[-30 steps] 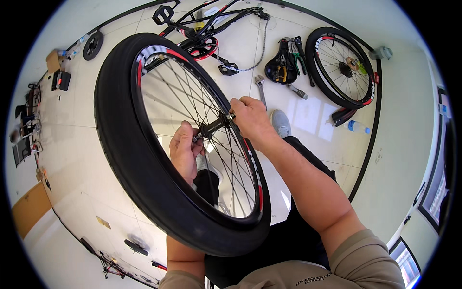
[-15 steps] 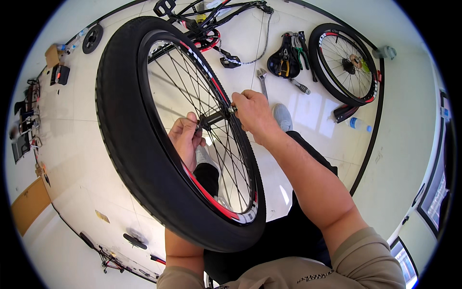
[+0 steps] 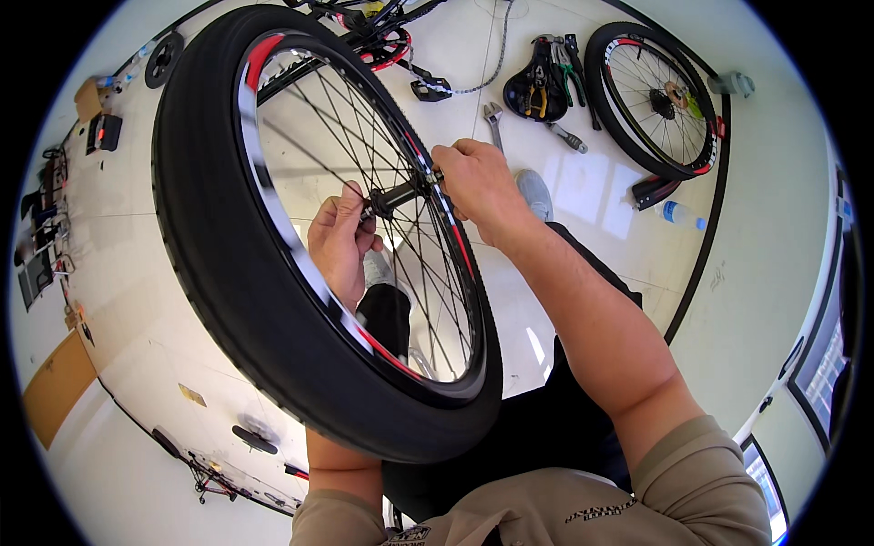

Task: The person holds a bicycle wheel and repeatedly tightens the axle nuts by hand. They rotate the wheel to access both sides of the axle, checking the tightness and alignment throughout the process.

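A bicycle wheel (image 3: 205,264) with a thick black tyre and a red, white and black rim is held up, tilted, in front of me. My left hand (image 3: 341,244) reaches behind the rim, thumb and fingers closed on the near-left axle end of the black hub (image 3: 394,199). On the opposite side, my right hand (image 3: 481,188) is closed around the other axle end, and its fingers hide that end. Thin black spokes fan out between the two hands. The tyre's lower edge is above my lap and covers part of my left forearm.
Ahead lies a black bicycle frame with a chain (image 3: 487,77) and a pedal (image 3: 431,89). Right of it are an adjustable wrench (image 3: 492,123), a saddle-shaped black tray (image 3: 519,98) with pliers, and a second wheel (image 3: 601,114). A water bottle (image 3: 681,215) lies near the right wall.
The wheel has turned about its hub, so the red and white rim markings sit elsewhere. Wheel and both hands have shifted slightly up and left in view. Both hands keep their hold.
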Demonstrator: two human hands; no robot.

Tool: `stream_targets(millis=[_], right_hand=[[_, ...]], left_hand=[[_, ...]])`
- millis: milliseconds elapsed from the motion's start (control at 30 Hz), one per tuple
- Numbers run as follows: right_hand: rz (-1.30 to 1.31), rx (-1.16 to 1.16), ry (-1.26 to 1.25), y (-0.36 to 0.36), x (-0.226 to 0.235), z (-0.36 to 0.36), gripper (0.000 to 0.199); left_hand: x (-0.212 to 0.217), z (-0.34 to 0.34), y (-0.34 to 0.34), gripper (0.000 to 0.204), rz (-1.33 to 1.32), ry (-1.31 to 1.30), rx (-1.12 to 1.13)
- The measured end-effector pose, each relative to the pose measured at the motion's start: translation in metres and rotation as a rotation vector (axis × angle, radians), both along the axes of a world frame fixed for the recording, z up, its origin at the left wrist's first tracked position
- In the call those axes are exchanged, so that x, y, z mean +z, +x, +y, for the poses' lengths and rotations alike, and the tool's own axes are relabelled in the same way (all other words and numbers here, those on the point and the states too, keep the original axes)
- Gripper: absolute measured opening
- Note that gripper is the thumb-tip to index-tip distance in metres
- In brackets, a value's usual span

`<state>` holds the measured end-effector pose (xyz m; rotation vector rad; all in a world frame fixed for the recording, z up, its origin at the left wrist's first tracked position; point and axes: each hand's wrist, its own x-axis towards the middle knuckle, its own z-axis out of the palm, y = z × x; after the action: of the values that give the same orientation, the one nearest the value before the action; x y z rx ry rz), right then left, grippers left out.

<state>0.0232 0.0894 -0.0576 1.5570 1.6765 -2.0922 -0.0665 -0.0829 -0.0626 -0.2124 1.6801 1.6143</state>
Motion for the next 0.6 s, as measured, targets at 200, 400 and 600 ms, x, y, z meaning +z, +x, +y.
stream_targets(millis=[200, 400, 600], right_hand=[[-0.054, -0.002, -0.04, 0.0001, 0.0059, 0.0001, 0.038], [-0.016, -0.013, -0.062, -0.0004, 0.0006, 0.0003, 0.026], [-0.06, -0.003, -0.055, -0.0022, 0.0088, 0.0, 0.036]], left_hand=[[-0.002, -0.0033, 0.0022, 0.039, -0.007, 0.007, -0.002], [0.0001, -0.0008, 0.0012, 0.033, -0.019, -0.008, 0.024], [-0.0045, -0.0064, -0.0018, 0.029, -0.028, 0.019, -0.023]])
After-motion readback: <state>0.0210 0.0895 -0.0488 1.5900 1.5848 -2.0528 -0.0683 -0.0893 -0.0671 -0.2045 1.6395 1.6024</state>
